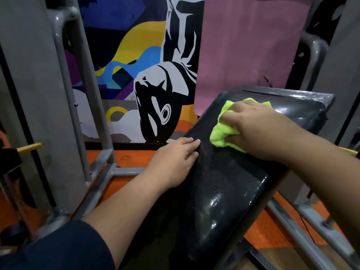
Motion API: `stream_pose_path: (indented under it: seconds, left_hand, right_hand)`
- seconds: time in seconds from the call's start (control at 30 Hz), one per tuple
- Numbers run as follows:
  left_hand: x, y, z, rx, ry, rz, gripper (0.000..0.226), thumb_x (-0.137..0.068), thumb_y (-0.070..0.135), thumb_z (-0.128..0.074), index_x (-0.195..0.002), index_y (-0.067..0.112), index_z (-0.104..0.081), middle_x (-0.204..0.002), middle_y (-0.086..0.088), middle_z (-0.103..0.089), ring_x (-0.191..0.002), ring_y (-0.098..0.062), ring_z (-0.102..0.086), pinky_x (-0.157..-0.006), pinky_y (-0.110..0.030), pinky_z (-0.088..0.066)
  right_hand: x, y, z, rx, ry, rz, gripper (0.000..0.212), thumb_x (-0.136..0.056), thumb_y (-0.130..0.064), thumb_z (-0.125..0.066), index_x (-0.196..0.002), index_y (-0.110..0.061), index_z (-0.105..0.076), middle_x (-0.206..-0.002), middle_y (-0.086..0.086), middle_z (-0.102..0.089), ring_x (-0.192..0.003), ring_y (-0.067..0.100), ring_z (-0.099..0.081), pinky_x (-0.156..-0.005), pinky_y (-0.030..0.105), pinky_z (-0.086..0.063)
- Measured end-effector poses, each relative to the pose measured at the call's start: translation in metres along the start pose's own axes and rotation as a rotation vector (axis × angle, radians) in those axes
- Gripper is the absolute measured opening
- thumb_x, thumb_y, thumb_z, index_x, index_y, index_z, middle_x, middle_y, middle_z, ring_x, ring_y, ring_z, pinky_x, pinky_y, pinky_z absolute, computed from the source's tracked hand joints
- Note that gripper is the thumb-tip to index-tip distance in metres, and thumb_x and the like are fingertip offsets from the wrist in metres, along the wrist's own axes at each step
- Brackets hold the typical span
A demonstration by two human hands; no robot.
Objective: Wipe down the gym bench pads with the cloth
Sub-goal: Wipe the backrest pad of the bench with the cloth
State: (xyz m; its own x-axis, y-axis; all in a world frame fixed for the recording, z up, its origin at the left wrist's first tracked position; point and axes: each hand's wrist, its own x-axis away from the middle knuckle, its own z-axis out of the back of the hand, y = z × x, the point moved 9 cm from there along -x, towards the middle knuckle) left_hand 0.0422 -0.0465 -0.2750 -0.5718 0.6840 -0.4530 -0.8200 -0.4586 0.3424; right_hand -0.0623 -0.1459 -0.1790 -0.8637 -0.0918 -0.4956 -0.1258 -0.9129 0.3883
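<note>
While your left hand rests flat-fingered on the bench pad to steady it, your right hand grips the bunched cloth, pressing down to scrub.

Colourful mural wall, pink mat, orange floor, grey frame.

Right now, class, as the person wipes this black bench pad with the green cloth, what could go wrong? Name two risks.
1. The right hand grips a bunched cloth, so little fabric meets the bench pad; streaks or missed strips seem likely.
2. The pad looks glossy and wet, and the left hand rests flat on its edge; it might slip if leaned on.
</note>
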Motion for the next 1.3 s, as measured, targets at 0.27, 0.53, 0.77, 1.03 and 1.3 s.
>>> stream_pose_path:
  seconds: [0.27, 0.53, 0.77, 1.03, 1.3]
  left_hand:
    - [0.001, -0.002, 0.0, 0.006, -0.007, 0.003, 0.046, -0.105, 0.038, -0.043, -0.151, 0.038, -0.04, -0.158, 0.017, -0.035, -0.144, -0.007, -0.032, -0.115, -0.026, -0.029]
    - [0.003, -0.003, -0.001, 0.013, -0.006, 0.005, 0.046, -0.105, 0.037, -0.042, -0.152, 0.036, -0.039, -0.159, 0.016, -0.034, -0.145, -0.007, -0.031, -0.115, -0.024, -0.028]
    - [0.003, -0.004, -0.004, 0.015, -0.029, 0.007, 0.047, -0.105, 0.038, -0.042, -0.152, 0.035, -0.038, -0.159, 0.014, -0.035, -0.146, -0.009, -0.031, -0.117, -0.028, -0.029]
    - [0.004, -0.005, -0.005, 0.007, -0.044, 0.016, 0.047, -0.105, 0.04, -0.041, -0.152, 0.038, -0.036, -0.159, 0.015, -0.033, -0.148, -0.01, -0.027, -0.119, -0.033, -0.028]
    - [0.006, -0.003, -0.005, 0.003, -0.064, 0.025, 0.049, -0.106, 0.04, -0.04, -0.154, 0.038, -0.033, -0.161, 0.016, -0.03, -0.148, -0.009, -0.026, -0.119, -0.029, -0.026]
  right_hand:
    - [0.008, -0.006, -0.004, 0.006, -0.016, 0.039, 0.035, -0.08, -0.048, -0.059, -0.104, -0.024, -0.06, -0.108, 0.006, -0.06, -0.105, 0.033, -0.052, -0.078, 0.039, -0.039]
    - [0.017, -0.009, -0.003, 0.021, -0.003, 0.013, 0.034, -0.081, -0.048, -0.063, -0.104, -0.024, -0.06, -0.107, 0.006, -0.06, -0.106, 0.034, -0.052, -0.08, 0.043, -0.041]
    - [0.024, -0.001, 0.002, -0.048, -0.003, 0.003, 0.034, -0.079, -0.048, -0.066, -0.104, -0.025, -0.061, -0.107, 0.005, -0.061, -0.105, 0.034, -0.052, -0.081, 0.044, -0.044]
    - [0.033, 0.0, 0.003, -0.059, 0.011, 0.026, 0.037, -0.08, -0.054, -0.054, -0.103, -0.026, -0.061, -0.107, 0.003, -0.059, -0.106, 0.034, -0.052, -0.08, 0.046, -0.044]
    - [0.045, 0.007, 0.007, -0.13, 0.066, 0.065, 0.04, -0.08, -0.051, -0.054, -0.105, -0.022, -0.064, -0.108, 0.005, -0.059, -0.108, 0.035, -0.052, -0.084, 0.05, -0.045]
